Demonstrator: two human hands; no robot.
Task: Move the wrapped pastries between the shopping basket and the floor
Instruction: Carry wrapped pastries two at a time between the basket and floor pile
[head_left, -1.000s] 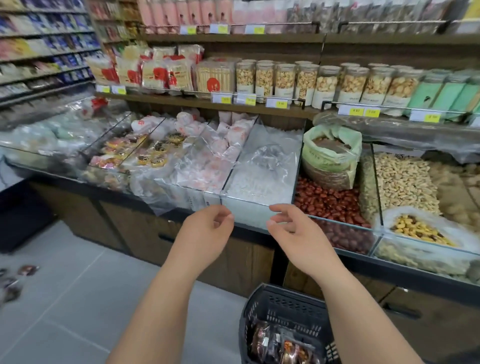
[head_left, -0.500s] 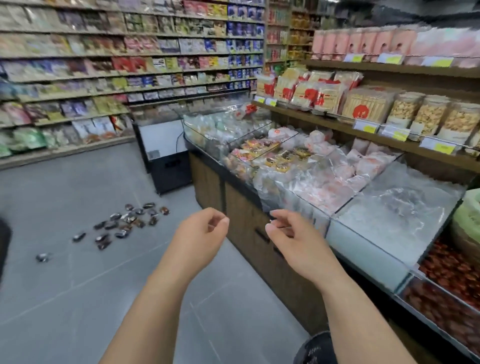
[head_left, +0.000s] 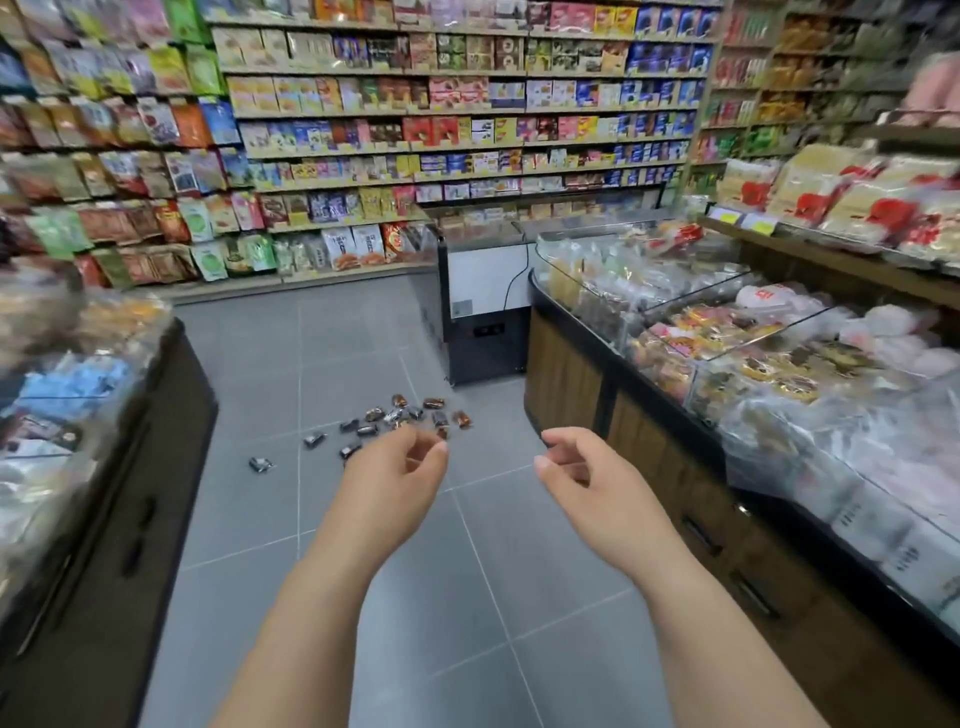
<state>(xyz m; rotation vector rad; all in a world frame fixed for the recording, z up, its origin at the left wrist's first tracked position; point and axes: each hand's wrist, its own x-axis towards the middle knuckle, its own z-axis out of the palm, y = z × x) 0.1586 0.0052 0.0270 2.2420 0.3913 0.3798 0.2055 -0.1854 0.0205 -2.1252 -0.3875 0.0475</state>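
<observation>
Both empty: left hand (head_left: 393, 470) and right hand (head_left: 579, 480) hang loosely curled at mid-frame, gripping nothing. Small dark foil-wrapped pastries (head_left: 400, 418) lie scattered on the grey tiled floor (head_left: 311, 338) just above them. Best crouch close and pinch wrappers gently, several per hand.

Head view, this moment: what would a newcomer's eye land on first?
A scatter of wrapped pastries lies on the grey tiled floor in mid-aisle, just beyond the fingertips. The left hand and the right hand hang in front of the camera, loosely curled and empty. Behind, packed snack shelves fill the far wall, and a counter of clear bulk bins runs along the right.
</observation>
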